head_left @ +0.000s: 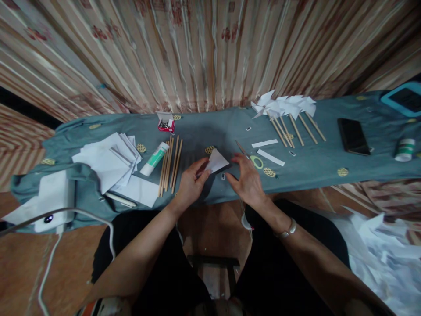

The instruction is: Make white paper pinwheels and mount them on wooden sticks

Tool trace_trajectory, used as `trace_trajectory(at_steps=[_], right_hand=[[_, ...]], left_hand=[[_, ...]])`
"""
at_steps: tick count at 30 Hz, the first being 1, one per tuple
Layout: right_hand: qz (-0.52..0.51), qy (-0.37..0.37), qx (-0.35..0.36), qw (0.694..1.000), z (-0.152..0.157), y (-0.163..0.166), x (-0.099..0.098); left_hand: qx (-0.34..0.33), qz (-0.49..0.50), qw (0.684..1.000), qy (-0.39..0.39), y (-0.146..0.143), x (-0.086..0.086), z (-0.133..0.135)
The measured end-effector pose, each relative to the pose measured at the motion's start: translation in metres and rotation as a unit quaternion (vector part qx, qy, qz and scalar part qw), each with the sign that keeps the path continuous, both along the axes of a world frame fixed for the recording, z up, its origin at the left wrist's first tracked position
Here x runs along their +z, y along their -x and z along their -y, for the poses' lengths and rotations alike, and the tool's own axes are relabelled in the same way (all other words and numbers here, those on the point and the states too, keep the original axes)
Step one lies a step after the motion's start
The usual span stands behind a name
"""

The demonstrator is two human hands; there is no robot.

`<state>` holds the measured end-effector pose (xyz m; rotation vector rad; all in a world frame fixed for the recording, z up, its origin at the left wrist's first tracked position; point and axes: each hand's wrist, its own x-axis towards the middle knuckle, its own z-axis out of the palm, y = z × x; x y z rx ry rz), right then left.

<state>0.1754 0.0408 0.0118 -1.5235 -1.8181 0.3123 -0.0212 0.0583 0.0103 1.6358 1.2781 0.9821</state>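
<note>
My left hand (192, 180) pinches a folded white paper triangle (217, 161) over the front middle of the cloth-covered table. To the right of the paper is my right hand (246, 180), its fingers apart and nothing visible between them. Close by its fingertips lie scissors (257, 162) with pale green handles, partly hidden behind the hand. Two white paper strips (271, 157) rest just beyond the scissors. Several wooden sticks (171, 164) lie side by side left of my left hand, and a green-and-white glue stick (154, 159) leans along them.
Stacked white paper sheets (105, 160), a pen (121, 200) and a white power bank (54, 199) with a cable occupy the left. A small red box (166, 123) stands at the back. Rightward are paper pinwheels (284, 106) on sticks, a black phone (353, 136) and a white-green cylinder (404, 149).
</note>
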Motion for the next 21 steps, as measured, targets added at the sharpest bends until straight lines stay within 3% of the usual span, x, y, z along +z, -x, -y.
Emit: trace_trajectory(at_steps=[4,12,18,21], right_hand=[[0.031,-0.035,0.036,0.998,0.000,-0.001,0.002],[0.079,-0.019,0.123,0.989,0.007,-0.002,0.006],[0.174,-0.027,0.147,0.973,0.010,-0.007,0.005],[0.225,-0.034,0.143,0.963,0.011,-0.009,0.007]], left_hand=[[-0.010,0.006,1.000,0.018,0.001,0.005,0.001],[-0.001,-0.009,1.000,0.027,0.006,0.008,-0.001],[-0.004,-0.076,0.997,0.024,0.013,0.010,-0.012],[-0.003,-0.051,0.998,0.025,0.014,0.006,-0.016]])
